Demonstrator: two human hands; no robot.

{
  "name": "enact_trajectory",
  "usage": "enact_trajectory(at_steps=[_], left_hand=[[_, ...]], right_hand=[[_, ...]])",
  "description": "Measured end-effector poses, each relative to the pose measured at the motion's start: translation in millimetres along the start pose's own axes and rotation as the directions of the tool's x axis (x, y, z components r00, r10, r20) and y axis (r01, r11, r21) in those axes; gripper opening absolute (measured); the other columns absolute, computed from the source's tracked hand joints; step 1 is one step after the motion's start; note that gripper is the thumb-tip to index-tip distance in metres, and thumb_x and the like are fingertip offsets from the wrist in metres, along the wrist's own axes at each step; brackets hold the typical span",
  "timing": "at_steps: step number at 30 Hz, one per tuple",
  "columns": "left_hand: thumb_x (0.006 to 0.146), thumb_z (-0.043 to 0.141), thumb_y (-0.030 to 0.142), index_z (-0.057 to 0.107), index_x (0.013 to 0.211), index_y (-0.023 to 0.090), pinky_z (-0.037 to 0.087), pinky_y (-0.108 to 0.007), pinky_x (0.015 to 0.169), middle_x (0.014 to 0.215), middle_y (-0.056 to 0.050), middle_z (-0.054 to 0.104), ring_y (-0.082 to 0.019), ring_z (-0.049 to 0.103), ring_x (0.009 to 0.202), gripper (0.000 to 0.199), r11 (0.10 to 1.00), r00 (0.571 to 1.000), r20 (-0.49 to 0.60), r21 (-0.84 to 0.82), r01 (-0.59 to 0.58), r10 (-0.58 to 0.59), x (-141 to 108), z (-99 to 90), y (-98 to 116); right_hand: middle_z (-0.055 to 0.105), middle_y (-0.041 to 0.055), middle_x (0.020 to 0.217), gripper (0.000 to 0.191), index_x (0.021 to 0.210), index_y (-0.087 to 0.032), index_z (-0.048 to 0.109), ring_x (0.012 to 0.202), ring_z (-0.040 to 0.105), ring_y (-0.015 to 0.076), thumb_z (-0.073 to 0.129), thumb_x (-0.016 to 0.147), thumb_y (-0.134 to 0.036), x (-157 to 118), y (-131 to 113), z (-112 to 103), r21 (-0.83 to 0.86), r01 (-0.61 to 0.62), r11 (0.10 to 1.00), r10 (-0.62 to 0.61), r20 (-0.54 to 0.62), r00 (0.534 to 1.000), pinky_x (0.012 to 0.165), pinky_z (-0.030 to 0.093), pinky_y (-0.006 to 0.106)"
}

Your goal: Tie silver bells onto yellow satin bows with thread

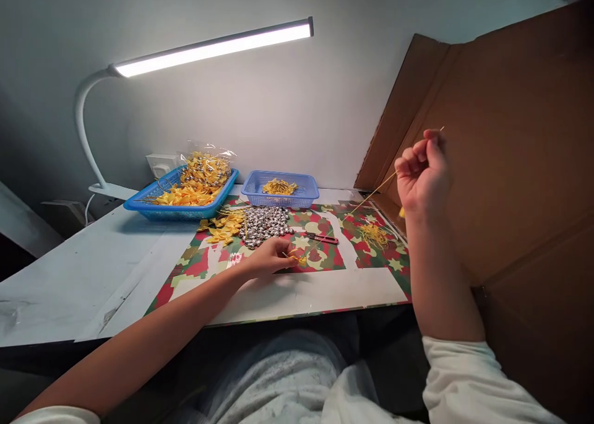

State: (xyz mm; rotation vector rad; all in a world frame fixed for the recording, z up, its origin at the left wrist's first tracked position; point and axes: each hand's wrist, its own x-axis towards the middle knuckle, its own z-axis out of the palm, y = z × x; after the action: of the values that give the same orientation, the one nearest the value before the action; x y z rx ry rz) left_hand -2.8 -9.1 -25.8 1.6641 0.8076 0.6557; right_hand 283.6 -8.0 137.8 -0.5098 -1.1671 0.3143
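Observation:
My left hand rests low over the near part of the mat, thumb and fingers pinched on a small yellow ribbon piece. Raised at the right, my right hand is closed on a thin yellow cord. The cord slants from this fist down and left toward the mat, and a short tip pokes out above the fingers. Just beyond my left hand lies a pile of silver bells, with loose yellow ribbon bows beside it. A slim pink-and-black tool lies between the hands.
A blue basket holds yellow bows and a clear bag. Another blue basket contains yellow pieces. Yellow strands lie on the patterned mat. A lit lamp arches above; a cardboard sheet stands at right.

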Motion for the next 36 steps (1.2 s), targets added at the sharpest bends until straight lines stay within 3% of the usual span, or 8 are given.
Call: enact_trajectory(at_steps=[7,11,14,17,20,25,28,36], left_hand=[[0.061,0.074,0.033,0.055,0.058,0.016,0.03,-0.021,0.049,0.053,0.002,0.055,-0.009,0.046,0.049,0.025,1.0,1.0,0.004,-0.019,0.019,-0.018,2,-1.6,-2],[0.06,0.075,0.031,0.056,0.056,0.016,0.037,-0.021,0.052,0.059,0.0,0.06,-0.012,0.053,0.057,0.025,1.0,0.993,-0.118,0.011,0.016,-0.014,2,-2.8,-3],[0.063,0.075,0.031,0.052,0.055,0.017,0.036,-0.02,0.048,0.053,0.003,0.055,-0.01,0.051,0.051,0.028,0.998,0.973,-0.222,-0.032,0.053,-0.059,1,-2.2,1],[0.065,0.074,0.03,0.055,0.068,0.018,0.033,-0.019,0.043,0.049,0.007,0.051,-0.008,0.045,0.042,0.022,0.99,0.965,-0.24,-0.118,0.083,-0.11,0,-1.9,4],[0.063,0.076,0.028,0.058,0.088,0.019,0.035,-0.018,0.043,0.054,0.008,0.054,-0.008,0.048,0.045,0.031,0.986,0.971,-0.225,-0.163,0.041,-0.078,1,-2.7,4],[0.065,0.077,0.035,0.058,0.075,0.016,0.041,-0.018,0.048,0.06,0.005,0.058,-0.006,0.049,0.049,0.029,0.977,0.988,-0.154,-0.214,-0.013,-0.021,1,-3.9,2],[0.06,0.081,0.032,0.06,0.079,0.014,0.043,-0.019,0.052,0.065,0.003,0.061,-0.007,0.054,0.055,0.033,0.96,0.989,-0.148,-0.277,-0.027,-0.015,0,-3.3,2],[0.058,0.083,0.029,0.063,0.076,0.013,0.043,-0.019,0.052,0.064,0.002,0.061,-0.007,0.054,0.055,0.032,0.958,0.986,-0.163,-0.287,-0.025,-0.023,-1,-0.6,2]], right_hand=[[0.041,-0.0043,0.063,0.016,0.088,-0.028,0.057,0.048,0.032,0.0088,0.048,0.091,-0.04,13,-6,17,-0.113,0.042,0.993,-0.025,0.145,0.989,0.045,0.028,0.024],[0.041,-0.0052,0.061,0.021,0.091,-0.028,0.058,0.047,0.035,0.0082,0.049,0.091,-0.047,2,-9,26,-0.129,0.044,0.991,-0.026,0.138,0.99,0.044,0.031,0.023],[0.038,-0.0067,0.056,0.025,0.094,-0.027,0.058,0.043,0.033,0.0079,0.051,0.089,-0.051,-30,-14,33,-0.111,0.0,0.994,0.022,0.196,0.98,0.041,0.03,0.022],[0.033,-0.0082,0.052,0.025,0.095,-0.026,0.06,0.041,0.03,0.0072,0.053,0.089,-0.049,-74,-13,38,-0.108,-0.128,0.986,0.155,0.291,0.944,0.039,0.027,0.021],[0.037,-0.0069,0.057,0.024,0.095,-0.023,0.06,0.046,0.035,0.0072,0.05,0.09,-0.045,-114,-2,37,-0.187,-0.301,0.935,0.35,0.355,0.867,0.042,0.031,0.02],[0.048,-0.0047,0.064,0.019,0.1,-0.021,0.054,0.054,0.045,0.0092,0.048,0.088,-0.035,-163,21,31,-0.264,-0.482,0.835,0.55,0.381,0.744,0.053,0.04,0.022],[0.056,-0.003,0.065,0.014,0.096,-0.021,0.052,0.061,0.053,0.0116,0.047,0.089,-0.031,-188,28,33,-0.371,-0.496,0.785,0.617,0.406,0.674,0.06,0.043,0.024],[0.051,-0.0036,0.059,0.014,0.079,-0.02,0.053,0.052,0.046,0.011,0.049,0.087,-0.03,-212,35,41,-0.527,-0.394,0.753,0.619,0.368,0.693,0.052,0.035,0.023]])
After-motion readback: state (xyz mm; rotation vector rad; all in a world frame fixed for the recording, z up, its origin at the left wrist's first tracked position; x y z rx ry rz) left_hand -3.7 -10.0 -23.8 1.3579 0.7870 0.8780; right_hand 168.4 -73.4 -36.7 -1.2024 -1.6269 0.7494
